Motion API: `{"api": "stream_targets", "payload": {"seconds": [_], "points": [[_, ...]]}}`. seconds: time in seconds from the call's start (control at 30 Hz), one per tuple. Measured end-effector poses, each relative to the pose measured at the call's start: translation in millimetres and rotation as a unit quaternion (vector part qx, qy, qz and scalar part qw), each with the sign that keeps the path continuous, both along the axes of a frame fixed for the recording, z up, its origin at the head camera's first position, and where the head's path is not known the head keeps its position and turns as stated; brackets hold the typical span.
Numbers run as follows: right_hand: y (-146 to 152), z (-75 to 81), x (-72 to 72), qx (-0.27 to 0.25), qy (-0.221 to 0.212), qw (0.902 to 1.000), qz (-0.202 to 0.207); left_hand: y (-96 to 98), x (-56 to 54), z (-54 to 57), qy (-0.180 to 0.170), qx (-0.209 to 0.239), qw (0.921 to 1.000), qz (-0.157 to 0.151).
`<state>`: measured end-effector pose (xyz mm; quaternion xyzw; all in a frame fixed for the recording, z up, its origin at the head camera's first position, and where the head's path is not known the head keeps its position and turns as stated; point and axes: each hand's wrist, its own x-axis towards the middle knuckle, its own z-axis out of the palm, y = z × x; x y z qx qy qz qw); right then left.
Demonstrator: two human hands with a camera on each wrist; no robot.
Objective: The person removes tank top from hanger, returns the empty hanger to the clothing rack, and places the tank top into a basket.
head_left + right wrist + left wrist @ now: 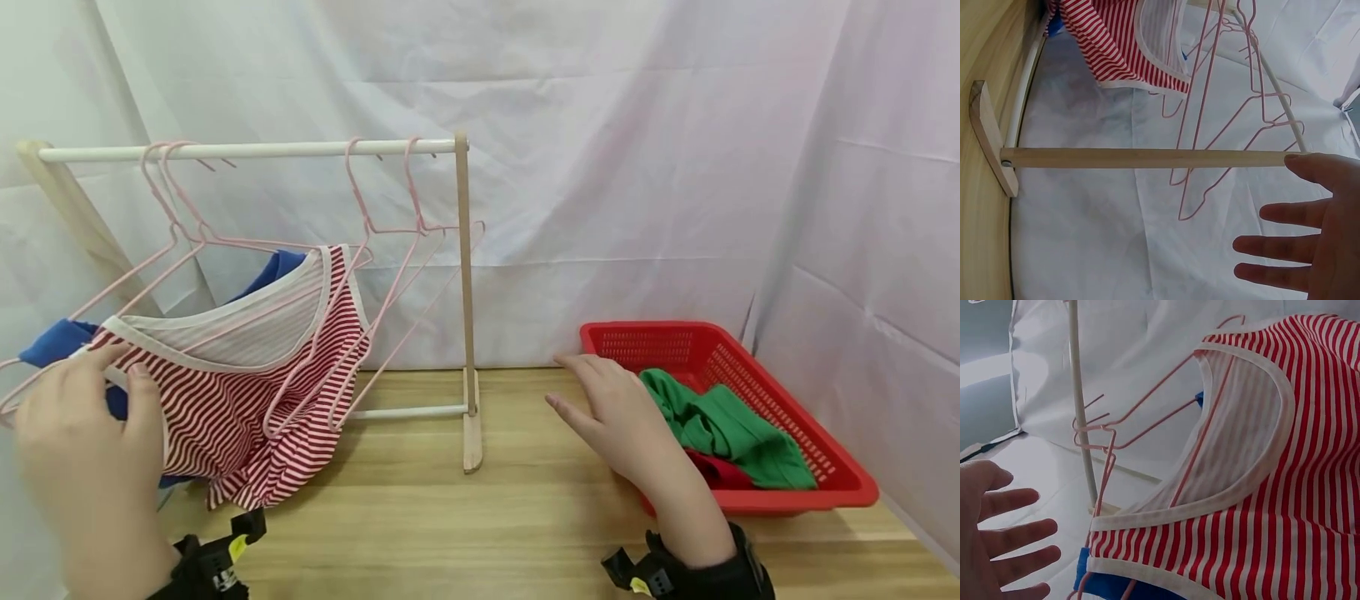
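We see bare wooden table [540, 517] between the rack's right post [465, 275] and the red basket [847, 479], and there the right hand [622, 417] hovers with room on all sides. Left of the post, two empty pink hangers [390, 300] swing out and crowd the gap. The striped top [247, 392] fills the lower left, against the left hand [82, 450].
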<state>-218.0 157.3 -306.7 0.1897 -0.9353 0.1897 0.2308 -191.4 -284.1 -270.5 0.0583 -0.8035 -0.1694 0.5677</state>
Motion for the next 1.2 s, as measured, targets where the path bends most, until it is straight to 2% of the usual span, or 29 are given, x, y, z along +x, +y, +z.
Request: {"api": "stream_targets", "payload": {"seconds": [0.17,0.33,0.4,0.57,0.7,0.87,1.1,1.2], "points": [[-5,0.9,3.0,0.005,-0.013,0.9998,0.014,-10.9,-3.0,-2.6,-0.068,0.005,0.9974,0.021],[-8,-2.1,1.6,0.014,-0.033,0.9992,0.016,-19.5,-11.8,-5.0,-0.109,0.006,0.9940,0.009],[-8,-3.4,1.3,0.017,-0.041,0.9989,0.016,-22.6,-14.4,-5.0,-0.142,0.011,0.9898,0.008],[-11,-6.7,0.7,0.030,-0.059,0.9977,0.017,-29.0,-16.0,-5.1,-0.209,0.034,0.9769,0.028],[-13,-7.8,0.7,0.043,-0.064,0.9969,0.014,-30.8,-16.1,-5.8,-0.217,0.040,0.9746,0.041],[-14,-6.9,-1.3,0.053,-0.057,0.9969,0.011,-30.0,-16.7,-6.4,-0.207,0.030,0.9772,0.037],[-15,-7.4,-1.2,0.051,-0.057,0.9970,0.008,-23.0,-15.3,-8.2,-0.128,0.032,0.9908,0.029],[-15,-8.6,-0.6,0.050,-0.059,0.9969,0.009,-18.1,-13.1,-8.5,-0.099,0.029,0.9941,0.032]]}}
